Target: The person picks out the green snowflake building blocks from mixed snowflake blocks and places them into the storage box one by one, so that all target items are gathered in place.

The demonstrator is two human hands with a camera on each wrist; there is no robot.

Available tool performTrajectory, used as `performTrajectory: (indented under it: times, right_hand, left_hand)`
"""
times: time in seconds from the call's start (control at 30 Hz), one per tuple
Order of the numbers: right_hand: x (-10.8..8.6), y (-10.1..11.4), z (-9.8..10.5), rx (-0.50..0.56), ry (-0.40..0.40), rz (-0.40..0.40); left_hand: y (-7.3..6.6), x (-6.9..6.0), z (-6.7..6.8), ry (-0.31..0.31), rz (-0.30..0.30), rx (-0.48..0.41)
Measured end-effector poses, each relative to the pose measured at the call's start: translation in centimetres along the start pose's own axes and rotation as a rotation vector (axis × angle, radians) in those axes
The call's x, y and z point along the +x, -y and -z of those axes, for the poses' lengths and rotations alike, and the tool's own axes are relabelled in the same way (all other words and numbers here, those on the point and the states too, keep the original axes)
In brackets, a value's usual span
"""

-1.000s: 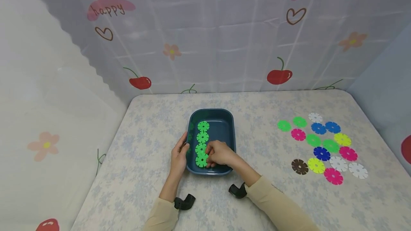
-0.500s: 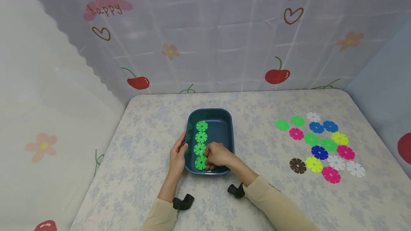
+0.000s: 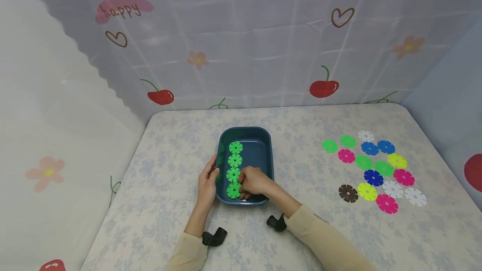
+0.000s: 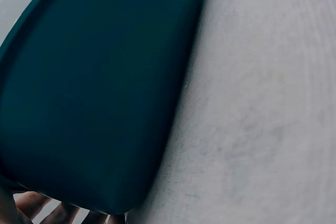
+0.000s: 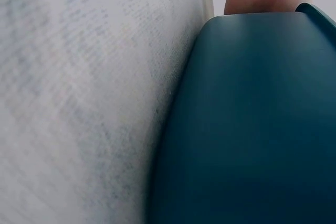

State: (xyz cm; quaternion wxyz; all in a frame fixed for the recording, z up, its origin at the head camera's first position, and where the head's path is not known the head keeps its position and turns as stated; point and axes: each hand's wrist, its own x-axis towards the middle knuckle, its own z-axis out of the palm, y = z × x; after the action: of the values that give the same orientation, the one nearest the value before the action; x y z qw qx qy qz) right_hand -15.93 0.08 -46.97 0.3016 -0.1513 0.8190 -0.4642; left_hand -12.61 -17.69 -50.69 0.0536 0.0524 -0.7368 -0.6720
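A dark blue rectangular tray [image 3: 260, 154] stands on the table with a column of several green notched plastic discs [image 3: 235, 147] along its left side. My left hand [image 3: 207, 186] holds the tray's left wall, thumb at the rim and fingers along the outside; the left wrist view shows those fingers [image 4: 60, 213] beyond the tray's end. My right hand [image 3: 256, 180] reaches over the near right of the tray. Its curled fingers pinch the right edge of the nearest green disc [image 3: 233, 190] and hide part of it. The right wrist view shows mostly the tray's outer wall [image 5: 252, 119].
On the right of the table [image 3: 301, 145] lie more loose notched discs, among them a brown disc [image 3: 348, 193], a dark blue disc [image 3: 373, 177], a pink disc [image 3: 387, 204] and a white disc [image 3: 415, 197]. A printed curtain [image 3: 256, 53] hangs behind the table.
The nearest green disc overlapped the one above it a second ago; now it lies slightly nearer, just below that disc. My left hand keeps its hold. The head view has shifted slightly.
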Motion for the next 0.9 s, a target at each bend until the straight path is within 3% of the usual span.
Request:
performTrajectory:
  times: [0.73, 0.9]
  right_hand:
    - [0.19, -0.12, -0.11, 0.036, 0.001, 0.007]
    - [-0.23, -0.15, 0.13, 0.013, 0.005, 0.059]
  left_hand:
    - [-0.05, -0.03, 0.01, -0.016, 0.01, -0.022]
    - [0.14, 0.03, -0.19, -0.013, 0.007, -0.036]
